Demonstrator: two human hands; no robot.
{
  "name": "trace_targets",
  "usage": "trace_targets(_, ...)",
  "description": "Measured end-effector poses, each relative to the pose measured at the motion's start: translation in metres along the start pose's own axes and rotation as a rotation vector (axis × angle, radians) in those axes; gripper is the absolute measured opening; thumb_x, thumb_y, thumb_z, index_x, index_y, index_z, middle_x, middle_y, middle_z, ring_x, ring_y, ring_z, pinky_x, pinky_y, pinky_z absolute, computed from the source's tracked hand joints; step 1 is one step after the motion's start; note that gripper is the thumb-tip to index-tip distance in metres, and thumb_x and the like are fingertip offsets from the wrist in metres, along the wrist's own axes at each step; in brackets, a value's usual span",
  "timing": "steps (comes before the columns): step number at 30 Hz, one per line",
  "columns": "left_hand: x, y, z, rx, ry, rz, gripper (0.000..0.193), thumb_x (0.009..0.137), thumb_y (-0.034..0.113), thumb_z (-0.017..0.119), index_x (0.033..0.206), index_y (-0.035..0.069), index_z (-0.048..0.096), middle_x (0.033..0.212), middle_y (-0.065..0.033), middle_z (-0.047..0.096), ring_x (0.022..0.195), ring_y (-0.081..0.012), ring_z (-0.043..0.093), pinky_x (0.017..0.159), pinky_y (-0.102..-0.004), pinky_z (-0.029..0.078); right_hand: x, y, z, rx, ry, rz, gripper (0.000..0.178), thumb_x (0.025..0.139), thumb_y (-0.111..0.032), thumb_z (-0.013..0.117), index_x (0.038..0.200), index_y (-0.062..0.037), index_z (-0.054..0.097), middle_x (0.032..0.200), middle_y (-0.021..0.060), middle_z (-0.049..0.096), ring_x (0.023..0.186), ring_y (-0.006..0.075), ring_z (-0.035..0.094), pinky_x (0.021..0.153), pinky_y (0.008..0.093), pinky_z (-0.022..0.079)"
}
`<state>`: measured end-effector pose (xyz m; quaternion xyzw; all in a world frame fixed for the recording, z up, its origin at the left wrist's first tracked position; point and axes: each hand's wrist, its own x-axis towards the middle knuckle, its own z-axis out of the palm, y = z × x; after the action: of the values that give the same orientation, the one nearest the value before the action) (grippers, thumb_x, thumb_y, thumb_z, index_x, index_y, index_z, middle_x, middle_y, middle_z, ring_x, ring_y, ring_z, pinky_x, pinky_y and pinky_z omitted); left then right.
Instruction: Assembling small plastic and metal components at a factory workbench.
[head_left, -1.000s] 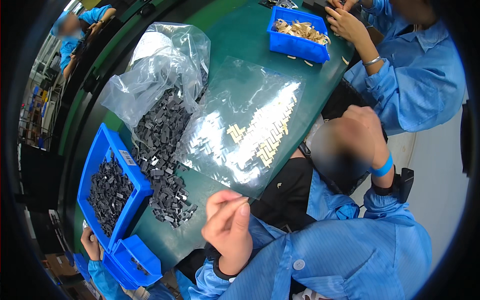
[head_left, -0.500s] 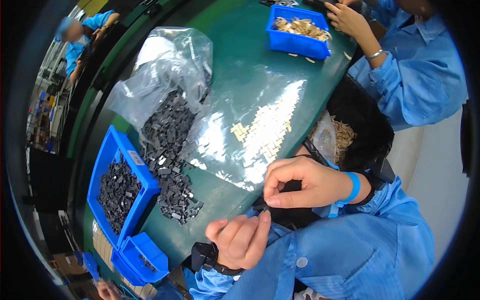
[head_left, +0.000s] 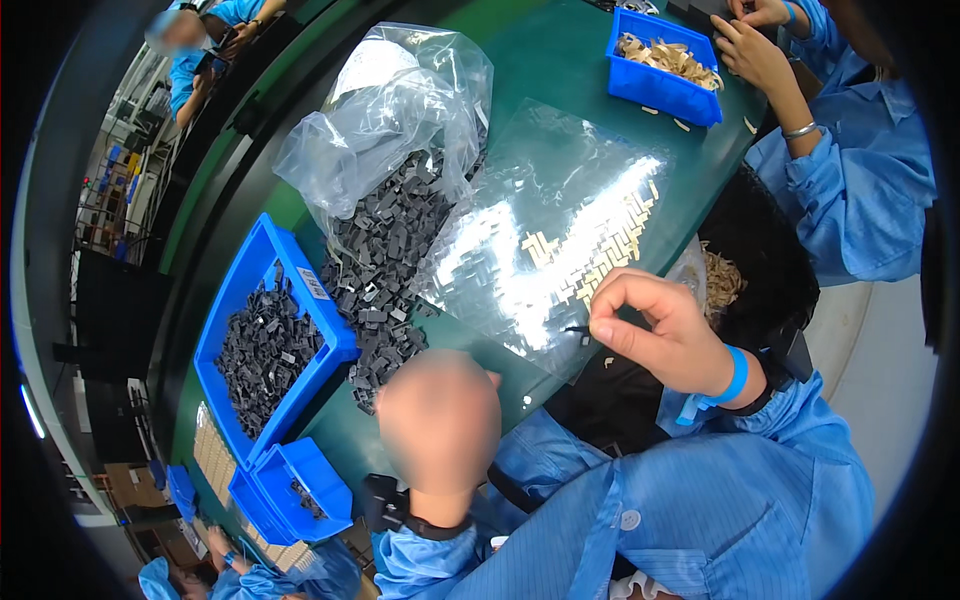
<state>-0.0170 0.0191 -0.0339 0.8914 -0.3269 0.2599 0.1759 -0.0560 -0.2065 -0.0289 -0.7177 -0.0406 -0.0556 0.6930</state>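
Observation:
My right hand (head_left: 665, 335) pinches a small black piece (head_left: 578, 330) between thumb and forefinger, over the near edge of the clear plastic sheet (head_left: 480, 285). Its exact kind is too small to tell. On that sheet, small pale yellow strips (head_left: 612, 250) lie in slanting rows, partly lost in glare. My left hand (head_left: 438, 425) is at the near end of a heap of small black rectangular blocks (head_left: 390, 235). A blur covers its fingers, so what they hold or touch cannot be made out.
A clear plastic bag (head_left: 400, 110) lies at the heap's far end. Left stand a large blue bin (head_left: 212, 345) of black pieces and a smaller blue bin (head_left: 325, 480). A blue bin (head_left: 655, 95) of pale scraps stands far right, near a co-worker's hands (head_left: 755, 55).
My hands, close together before, have parted. The left has moved away to the black heap; the right has lifted toward the sheet with the small black piece. The view has shifted.

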Motion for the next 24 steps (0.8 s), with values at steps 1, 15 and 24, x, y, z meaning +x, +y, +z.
trace_targets(1, 0.005, -0.008, -0.003, 0.077, -0.021, -0.127, 0.032, 0.061, 0.007, 0.074, 0.089, 0.003, 0.062, 0.083, -0.0100, 0.054, 0.078, -0.0267, 0.051, 0.068, -0.0361, 0.040, 0.001, 0.002, 0.000, 0.014, 0.024, -0.017, 0.009, 0.082, -0.008, 0.058, 0.081, 0.0007, 0.056, 0.077, 0.0049, 0.055, 0.070, 0.0111, 0.052, 0.065, 0.0231, 0.042)
trace_targets(15, 0.013, -0.034, 0.021, 0.265, -0.113, -0.245, 0.016, 0.068, 0.010, 0.068, 0.083, 0.004, 0.065, 0.086, -0.0060, 0.051, 0.082, -0.0222, 0.048, 0.071, -0.0351, 0.034, 0.005, 0.005, 0.005, 0.002, -0.043, -0.058, 0.006, 0.081, -0.005, 0.059, 0.079, 0.0003, 0.056, 0.077, 0.0043, 0.054, 0.068, 0.0103, 0.051, 0.063, 0.0231, 0.041)
trace_targets(24, 0.023, -0.002, 0.000, -0.336, 0.011, -0.231, 0.020, 0.071, -0.007, 0.061, 0.091, -0.002, 0.061, 0.084, -0.0123, 0.063, 0.075, -0.0190, 0.061, 0.070, -0.0287, 0.048, 0.005, 0.011, 0.022, 0.211, 0.030, -0.156, 0.006, 0.079, -0.003, 0.061, 0.080, 0.0000, 0.056, 0.081, 0.0056, 0.055, 0.078, 0.0127, 0.052, 0.071, 0.0251, 0.041)
